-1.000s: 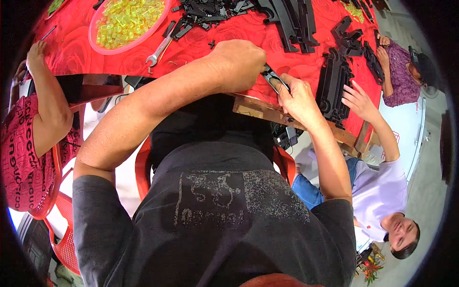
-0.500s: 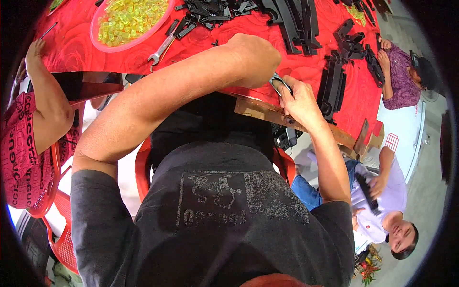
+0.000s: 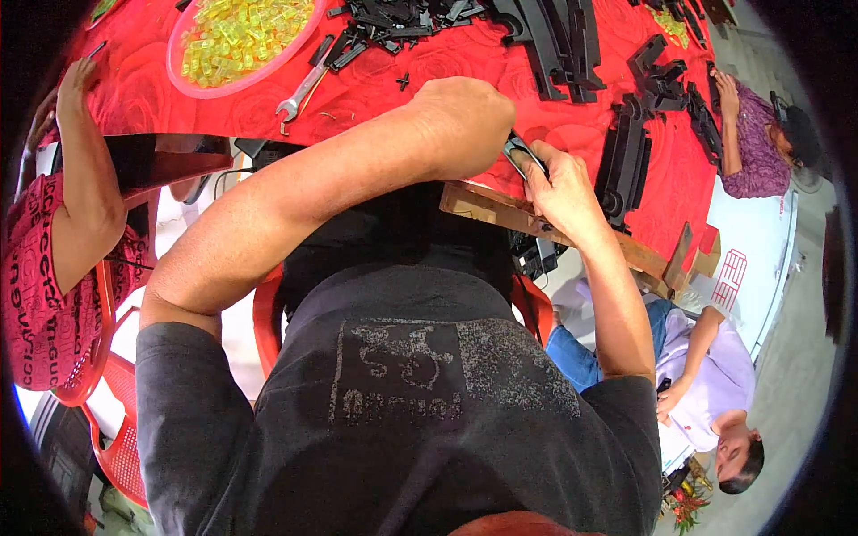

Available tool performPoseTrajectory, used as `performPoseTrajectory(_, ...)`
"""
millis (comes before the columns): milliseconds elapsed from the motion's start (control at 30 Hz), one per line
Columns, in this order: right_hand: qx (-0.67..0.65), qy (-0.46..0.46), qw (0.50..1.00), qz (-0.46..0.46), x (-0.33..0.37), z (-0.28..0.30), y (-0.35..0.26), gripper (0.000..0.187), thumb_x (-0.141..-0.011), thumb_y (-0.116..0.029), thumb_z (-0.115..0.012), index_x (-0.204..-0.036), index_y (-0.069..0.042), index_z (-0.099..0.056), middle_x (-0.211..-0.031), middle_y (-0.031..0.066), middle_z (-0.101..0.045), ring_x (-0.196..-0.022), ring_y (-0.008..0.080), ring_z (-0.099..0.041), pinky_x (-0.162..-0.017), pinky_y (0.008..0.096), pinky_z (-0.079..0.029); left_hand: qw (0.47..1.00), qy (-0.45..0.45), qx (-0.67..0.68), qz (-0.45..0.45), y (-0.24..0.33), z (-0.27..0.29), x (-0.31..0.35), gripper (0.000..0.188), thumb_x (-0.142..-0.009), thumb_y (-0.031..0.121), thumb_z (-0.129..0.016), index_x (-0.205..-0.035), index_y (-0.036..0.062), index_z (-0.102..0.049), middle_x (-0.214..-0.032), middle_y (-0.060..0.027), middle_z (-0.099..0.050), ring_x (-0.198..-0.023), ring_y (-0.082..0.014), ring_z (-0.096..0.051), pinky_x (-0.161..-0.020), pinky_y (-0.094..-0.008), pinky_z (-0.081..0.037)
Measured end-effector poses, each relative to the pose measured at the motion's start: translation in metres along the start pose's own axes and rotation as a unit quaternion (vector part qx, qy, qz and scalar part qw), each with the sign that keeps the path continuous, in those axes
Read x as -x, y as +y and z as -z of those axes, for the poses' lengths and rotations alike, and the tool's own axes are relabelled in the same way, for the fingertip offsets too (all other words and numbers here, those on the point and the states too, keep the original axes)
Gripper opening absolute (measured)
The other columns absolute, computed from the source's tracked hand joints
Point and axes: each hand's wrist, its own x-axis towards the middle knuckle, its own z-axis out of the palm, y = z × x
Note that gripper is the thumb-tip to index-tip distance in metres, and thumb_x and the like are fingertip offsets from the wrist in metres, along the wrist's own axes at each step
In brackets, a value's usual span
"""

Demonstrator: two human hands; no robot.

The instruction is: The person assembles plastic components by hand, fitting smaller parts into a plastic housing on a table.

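Both hands were down at the near edge of the red table (image 3: 375, 89), working close together. The left hand (image 3: 465, 116) was curled into a loose fist, pressing on a small black-and-metal part (image 3: 521, 152); whether its fingers actually pinched the part could not be told, since the knuckles hid them. The right hand (image 3: 561, 188) lay just beside it, fingers bent and closed around the same part, which sat right at the table's edge above a wooden block (image 3: 500, 210).

Risk, as it looked: the part was small and perched at the very edge, so a slip of either hand could have sent it off the table into the lap or onto the floor. With one hand covering it, the fingers below were also liable to a nip.

Around them: a wrench (image 3: 301, 94) lay on the cloth to the left, near a pink bowl (image 3: 179, 76) full of yellow plastic pieces (image 3: 241, 31). A heap of black parts (image 3: 420, 18) sat further back, and long black frames (image 3: 621, 165) stood to the right, close enough to crowd the right elbow. Another person's arm (image 3: 85, 170) rested at the left edge; two more people sat at the right. A red chair (image 3: 98, 429) stood behind.
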Motion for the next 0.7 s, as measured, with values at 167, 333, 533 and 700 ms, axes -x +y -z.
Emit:
performPoseTrajectory(167, -0.002, -0.001, 1.000, 0.003, 0.000, 0.000, 0.000, 0.021, -0.088, -0.016, -0.057, -0.089, 0.003, -0.064, -0.069, 0.0307, -0.058, -0.074, 0.0466, -0.064, -0.067, 0.0525, -0.048, 1.000, 0.030, 0.000, 0.002, 0.000, -0.012, 0.002, 0.023, -0.082, 0.012, -0.058, -0.096, 0.0001, -0.073, -0.097, -0.0218, -0.071, -0.094, -0.0372, -0.070, -0.079, -0.0488, -0.057)
performPoseTrajectory(333, 0.006, 0.022, 1.000, 0.020, 0.002, -0.003, 0.002, 0.022, -0.091, -0.018, -0.059, -0.085, 0.003, -0.062, -0.066, 0.0293, -0.057, -0.071, 0.0449, -0.065, -0.064, 0.0522, -0.047, 0.997, 0.071, 0.027, 0.007, 0.000, -0.018, 0.009, 0.022, -0.081, 0.011, -0.059, -0.093, -0.0001, -0.073, -0.094, -0.0221, -0.072, -0.093, -0.0375, -0.070, -0.078, -0.0486, -0.057)
performPoseTrajectory(533, -0.009, 0.019, 1.000, 0.003, 0.002, -0.004, 0.001, 0.027, -0.093, -0.022, -0.061, -0.082, 0.003, -0.060, -0.062, 0.0272, -0.056, -0.063, 0.0406, -0.065, -0.056, 0.0484, -0.046, 0.991, 0.122, 0.051, 0.013, -0.009, -0.030, 0.008, 0.023, -0.090, 0.019, -0.058, -0.085, -0.0006, -0.068, -0.083, -0.0238, -0.068, -0.085, -0.0421, -0.067, -0.076, -0.0524, -0.053)
performPoseTrajectory(700, -0.018, 0.005, 0.999, -0.031, 0.003, -0.002, -0.005, 0.025, -0.093, -0.020, -0.061, -0.083, 0.003, -0.061, -0.061, 0.0267, -0.057, -0.062, 0.0400, -0.065, -0.056, 0.0477, -0.046, 0.994, 0.108, 0.028, 0.002, -0.007, -0.027, 0.006, 0.018, -0.086, 0.015, -0.058, -0.085, 0.0007, -0.069, -0.085, -0.0224, -0.069, -0.086, -0.0399, -0.068, -0.075, -0.0507, -0.054)
